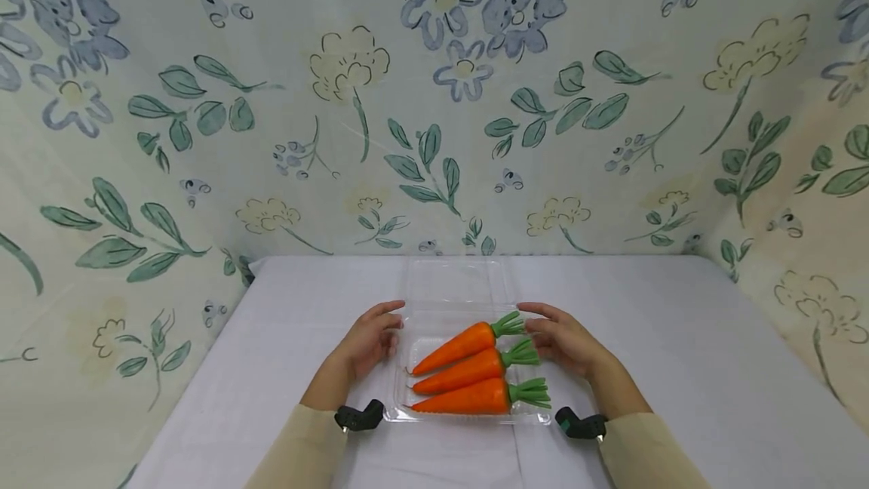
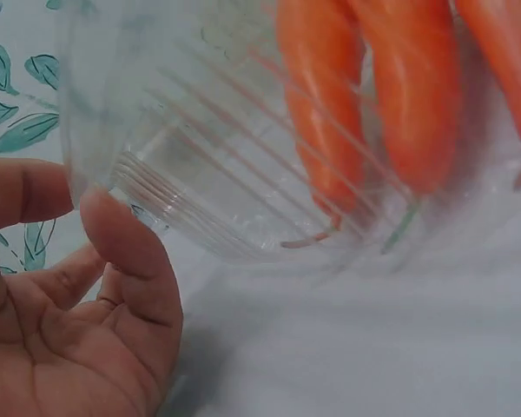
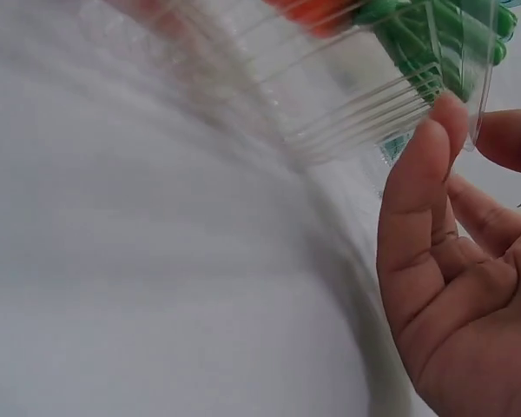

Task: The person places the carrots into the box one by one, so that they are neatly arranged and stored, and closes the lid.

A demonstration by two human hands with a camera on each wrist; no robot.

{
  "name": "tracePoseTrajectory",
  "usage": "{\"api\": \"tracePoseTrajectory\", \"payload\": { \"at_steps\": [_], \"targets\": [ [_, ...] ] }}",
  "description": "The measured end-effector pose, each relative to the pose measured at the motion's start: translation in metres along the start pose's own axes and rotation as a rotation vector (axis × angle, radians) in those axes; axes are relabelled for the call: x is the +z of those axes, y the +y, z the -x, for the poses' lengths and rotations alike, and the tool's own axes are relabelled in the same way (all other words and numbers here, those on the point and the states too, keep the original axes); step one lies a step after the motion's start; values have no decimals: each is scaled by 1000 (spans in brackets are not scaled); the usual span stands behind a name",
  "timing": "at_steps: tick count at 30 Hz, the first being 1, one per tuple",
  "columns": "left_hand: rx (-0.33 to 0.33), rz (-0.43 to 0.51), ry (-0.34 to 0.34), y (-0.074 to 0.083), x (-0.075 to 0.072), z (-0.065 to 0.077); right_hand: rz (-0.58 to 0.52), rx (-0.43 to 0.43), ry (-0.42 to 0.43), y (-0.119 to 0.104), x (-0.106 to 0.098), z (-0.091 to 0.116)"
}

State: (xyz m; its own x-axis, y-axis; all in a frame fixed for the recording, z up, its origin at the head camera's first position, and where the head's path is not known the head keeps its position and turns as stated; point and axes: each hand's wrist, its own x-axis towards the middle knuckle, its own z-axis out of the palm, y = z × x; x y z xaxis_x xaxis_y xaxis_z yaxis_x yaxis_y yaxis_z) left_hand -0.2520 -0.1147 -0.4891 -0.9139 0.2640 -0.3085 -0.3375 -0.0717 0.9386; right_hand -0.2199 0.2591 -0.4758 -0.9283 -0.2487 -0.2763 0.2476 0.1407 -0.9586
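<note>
A clear plastic clamshell container point(image 1: 395, 398) holds three orange carrots point(image 1: 464, 398) with green tops lying side by side, tips to the left. Its see-through lid point(image 1: 455, 281) stands open on the far side. My left hand point(image 1: 370, 342) is at the container's left side; in the left wrist view, the thumb and forefinger pinch its clear edge point(image 2: 91, 130). On the opposite side my right hand point(image 1: 563, 339) pinches the right edge between thumb and finger, beside the green carrot tops point(image 3: 443, 52). In both wrist views the ribbed container wall looks tilted and partly blurred.
A white cloth point(image 1: 679, 368) covers the table beneath the container. Behind it and at the sides hangs a flower-patterned curtain point(image 1: 271, 142). Each wrist wears a small black camera, the left one point(image 1: 360, 416) and the right one point(image 1: 580, 425) near the container's front corners.
</note>
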Motion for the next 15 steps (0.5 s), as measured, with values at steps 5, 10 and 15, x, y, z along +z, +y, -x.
{"api": "tracePoseTrajectory", "payload": {
  "at_steps": [5,10,15],
  "targets": [
    [0,11,-13,3,-1,-3,-116,-3,-55,5,-2,-4],
    [10,16,-19,3,0,-3,-177,-18,-86,11,-3,-6],
    [17,17,-5,5,1,-2,-211,-27,-84,12,-3,-7]
  ]
}}
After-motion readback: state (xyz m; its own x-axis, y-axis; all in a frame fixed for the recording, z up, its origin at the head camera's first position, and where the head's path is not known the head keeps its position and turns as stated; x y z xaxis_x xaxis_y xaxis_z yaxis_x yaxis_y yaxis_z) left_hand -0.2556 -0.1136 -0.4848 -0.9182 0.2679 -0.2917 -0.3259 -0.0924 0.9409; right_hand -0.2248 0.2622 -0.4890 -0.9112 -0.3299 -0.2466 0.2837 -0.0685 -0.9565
